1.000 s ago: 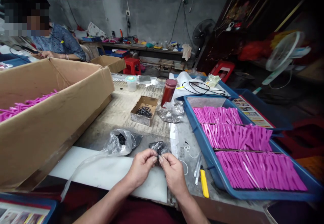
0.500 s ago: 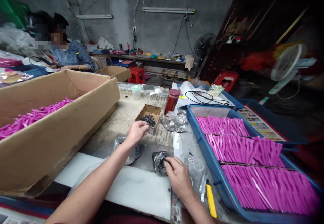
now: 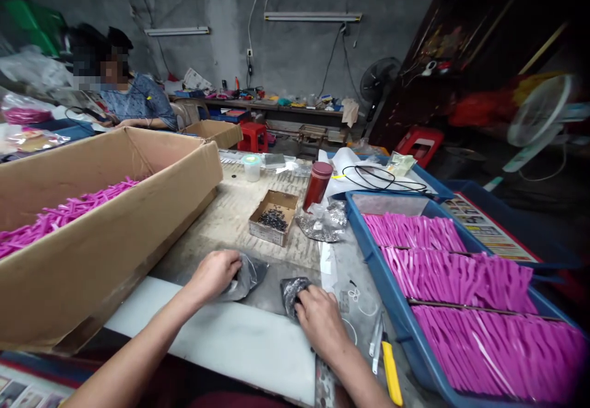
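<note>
My left hand (image 3: pixel 216 274) is at a crumpled grey plastic bag (image 3: pixel 251 279) on the table, its fingers curled together at the bag's opening. Whatever they pinch, if anything, is hidden. To the right, my right hand (image 3: pixel 320 316) has its fingers bent into the mouth of a small black plastic bag (image 3: pixel 290 291); the fingertips are out of sight inside. Beyond both hands stands a small open cardboard box (image 3: pixel 273 219) with many small black pieces in it. A white board (image 3: pixel 239 340) lies under my forearms at the table's near edge.
A large cardboard box (image 3: pixel 106 230) of pink strips stands left. At right, a blue tray (image 3: pixel 391 328) holds rows of pink strips, with a yellow-handled tool (image 3: pixel 391 371) beside it. A dark red cylinder (image 3: pixel 318 185) stands behind a clear bag (image 3: pixel 325 223). A co-worker (image 3: pixel 138 101) sits far left.
My left hand has moved from the small cardboard box back and left to the grey plastic bag. My right hand stays at the black bag, its fingers now deeper in the mouth.
</note>
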